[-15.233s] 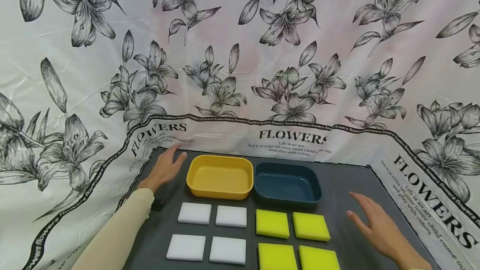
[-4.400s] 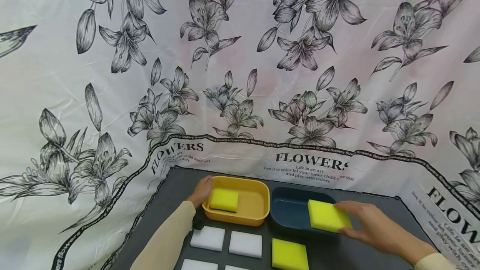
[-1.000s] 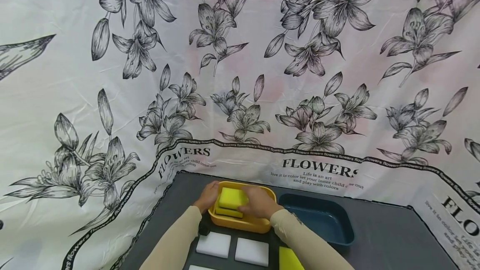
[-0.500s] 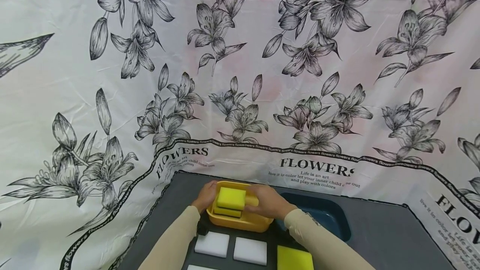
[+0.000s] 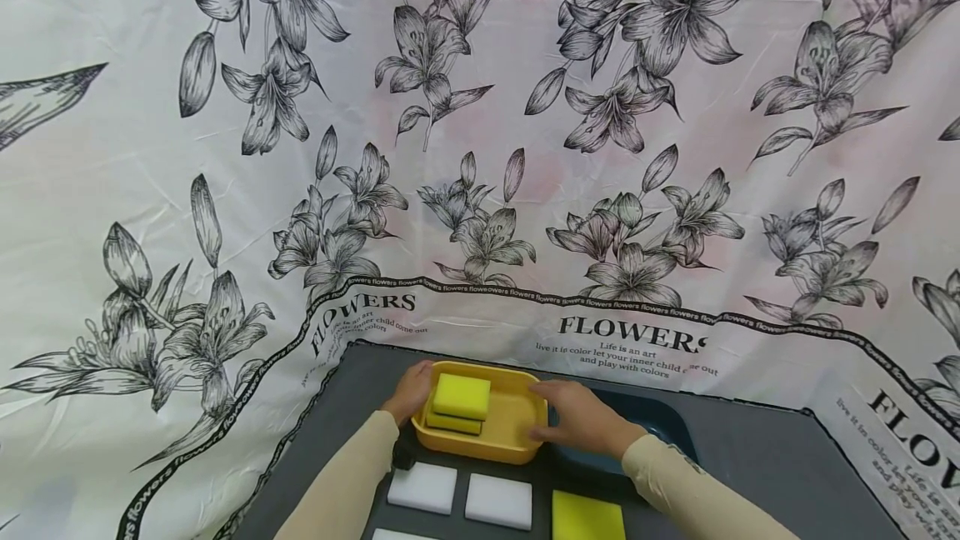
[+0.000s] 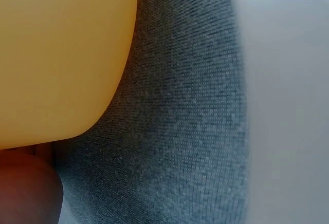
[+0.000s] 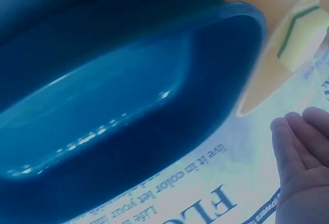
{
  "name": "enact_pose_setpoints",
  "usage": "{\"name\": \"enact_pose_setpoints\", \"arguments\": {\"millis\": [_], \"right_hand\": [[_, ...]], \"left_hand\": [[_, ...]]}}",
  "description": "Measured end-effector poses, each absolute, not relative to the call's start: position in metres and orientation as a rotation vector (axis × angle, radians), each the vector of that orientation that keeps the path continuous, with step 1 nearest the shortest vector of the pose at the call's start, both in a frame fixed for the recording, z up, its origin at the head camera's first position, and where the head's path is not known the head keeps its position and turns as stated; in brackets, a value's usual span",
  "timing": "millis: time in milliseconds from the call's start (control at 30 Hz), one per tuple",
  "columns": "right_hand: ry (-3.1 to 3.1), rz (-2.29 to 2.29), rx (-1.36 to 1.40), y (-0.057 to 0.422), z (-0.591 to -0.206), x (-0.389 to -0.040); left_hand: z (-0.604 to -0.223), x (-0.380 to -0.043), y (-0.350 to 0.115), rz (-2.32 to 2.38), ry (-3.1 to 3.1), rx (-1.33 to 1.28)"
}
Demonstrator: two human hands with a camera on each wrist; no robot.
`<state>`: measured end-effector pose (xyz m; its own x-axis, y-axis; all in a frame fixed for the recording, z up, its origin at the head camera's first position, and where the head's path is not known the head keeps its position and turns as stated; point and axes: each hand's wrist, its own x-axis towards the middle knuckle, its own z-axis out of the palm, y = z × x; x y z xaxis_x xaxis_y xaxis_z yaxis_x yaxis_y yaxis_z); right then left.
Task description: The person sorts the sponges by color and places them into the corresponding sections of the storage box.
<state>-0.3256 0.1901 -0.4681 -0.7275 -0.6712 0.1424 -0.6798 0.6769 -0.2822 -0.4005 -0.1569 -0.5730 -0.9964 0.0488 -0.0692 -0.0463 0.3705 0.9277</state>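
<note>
In the head view, the yellow tub (image 5: pixel 480 445) holds two yellow sponges, the upper sponge (image 5: pixel 462 395) lying on the lower sponge (image 5: pixel 454 423) at the tub's left side. My left hand (image 5: pixel 409 392) holds the tub's left end by the rim. In the left wrist view, a blurred fingertip (image 6: pixel 28 190) shows close by the tub's wall (image 6: pixel 61 54). My right hand (image 5: pixel 581 419) is over the tub's right end, thumb and fingers spread apart with nothing between them. The right wrist view shows its extended fingers (image 7: pixel 290 142) beyond the dark blue tub (image 7: pixel 128 106).
The dark blue tub (image 5: pixel 667 423) stands right of the yellow one, partly hidden by my right arm. In front lie a white block (image 5: pixel 422 487), another white block (image 5: pixel 498 500) and a yellow sponge (image 5: pixel 588 515). A flower-printed cloth (image 5: pixel 480 107) rises behind the grey table (image 5: pixel 757 448).
Two yellow sponges have moved from the table into the yellow tub. In the last second my right hand let go of the upper one and drew back rightward. The left hand stays on the rim.
</note>
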Motion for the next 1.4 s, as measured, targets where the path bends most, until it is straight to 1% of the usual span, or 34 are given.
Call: {"name": "enact_pose_setpoints", "arguments": {"millis": [200,300,467,533,600,700,800,867,1067,1200,1267,1400], "right_hand": [[-2.899,0.495,1.109,0.217,-0.463,-0.312],[-2.927,0.475,1.089,0.23,-0.46,-0.302],[-2.939,0.443,1.081,0.248,-0.452,-0.285],[-2.945,0.442,1.088,0.254,-0.45,-0.278],[-2.959,0.442,1.094,0.26,-0.448,-0.272],[-2.975,0.43,1.114,0.268,-0.447,-0.265],[-2.976,0.418,1.142,0.275,-0.445,-0.258],[-2.987,0.423,1.147,0.278,-0.445,-0.254],[-3.125,0.562,1.057,0.287,-0.446,-0.238],[-3.124,0.58,1.069,0.295,-0.45,-0.23],[-3.118,0.598,1.1,0.3,-0.453,-0.228],[-3.132,0.663,1.138,0.308,-0.461,-0.222]], "left_hand": [[-0.581,-0.409,-0.159,1.702,2.531,-0.035],[-0.579,-0.407,-0.158,1.683,2.551,-0.045],[-0.57,-0.399,-0.157,1.711,2.548,0.046],[-0.578,-0.405,-0.161,1.723,2.542,0.112],[-0.58,-0.407,-0.162,1.705,2.558,0.124],[-0.577,-0.407,-0.161,1.693,2.573,0.114],[-0.561,-0.397,-0.155,1.699,2.58,0.055],[-0.56,-0.397,-0.155,1.704,2.574,0.044],[-0.582,-0.412,-0.165,1.657,2.613,0.118],[-0.574,-0.404,-0.16,1.688,2.592,0.079],[-0.562,-0.394,-0.154,1.706,2.573,0.021],[-0.559,-0.391,-0.153,1.701,2.574,-0.004]]}}
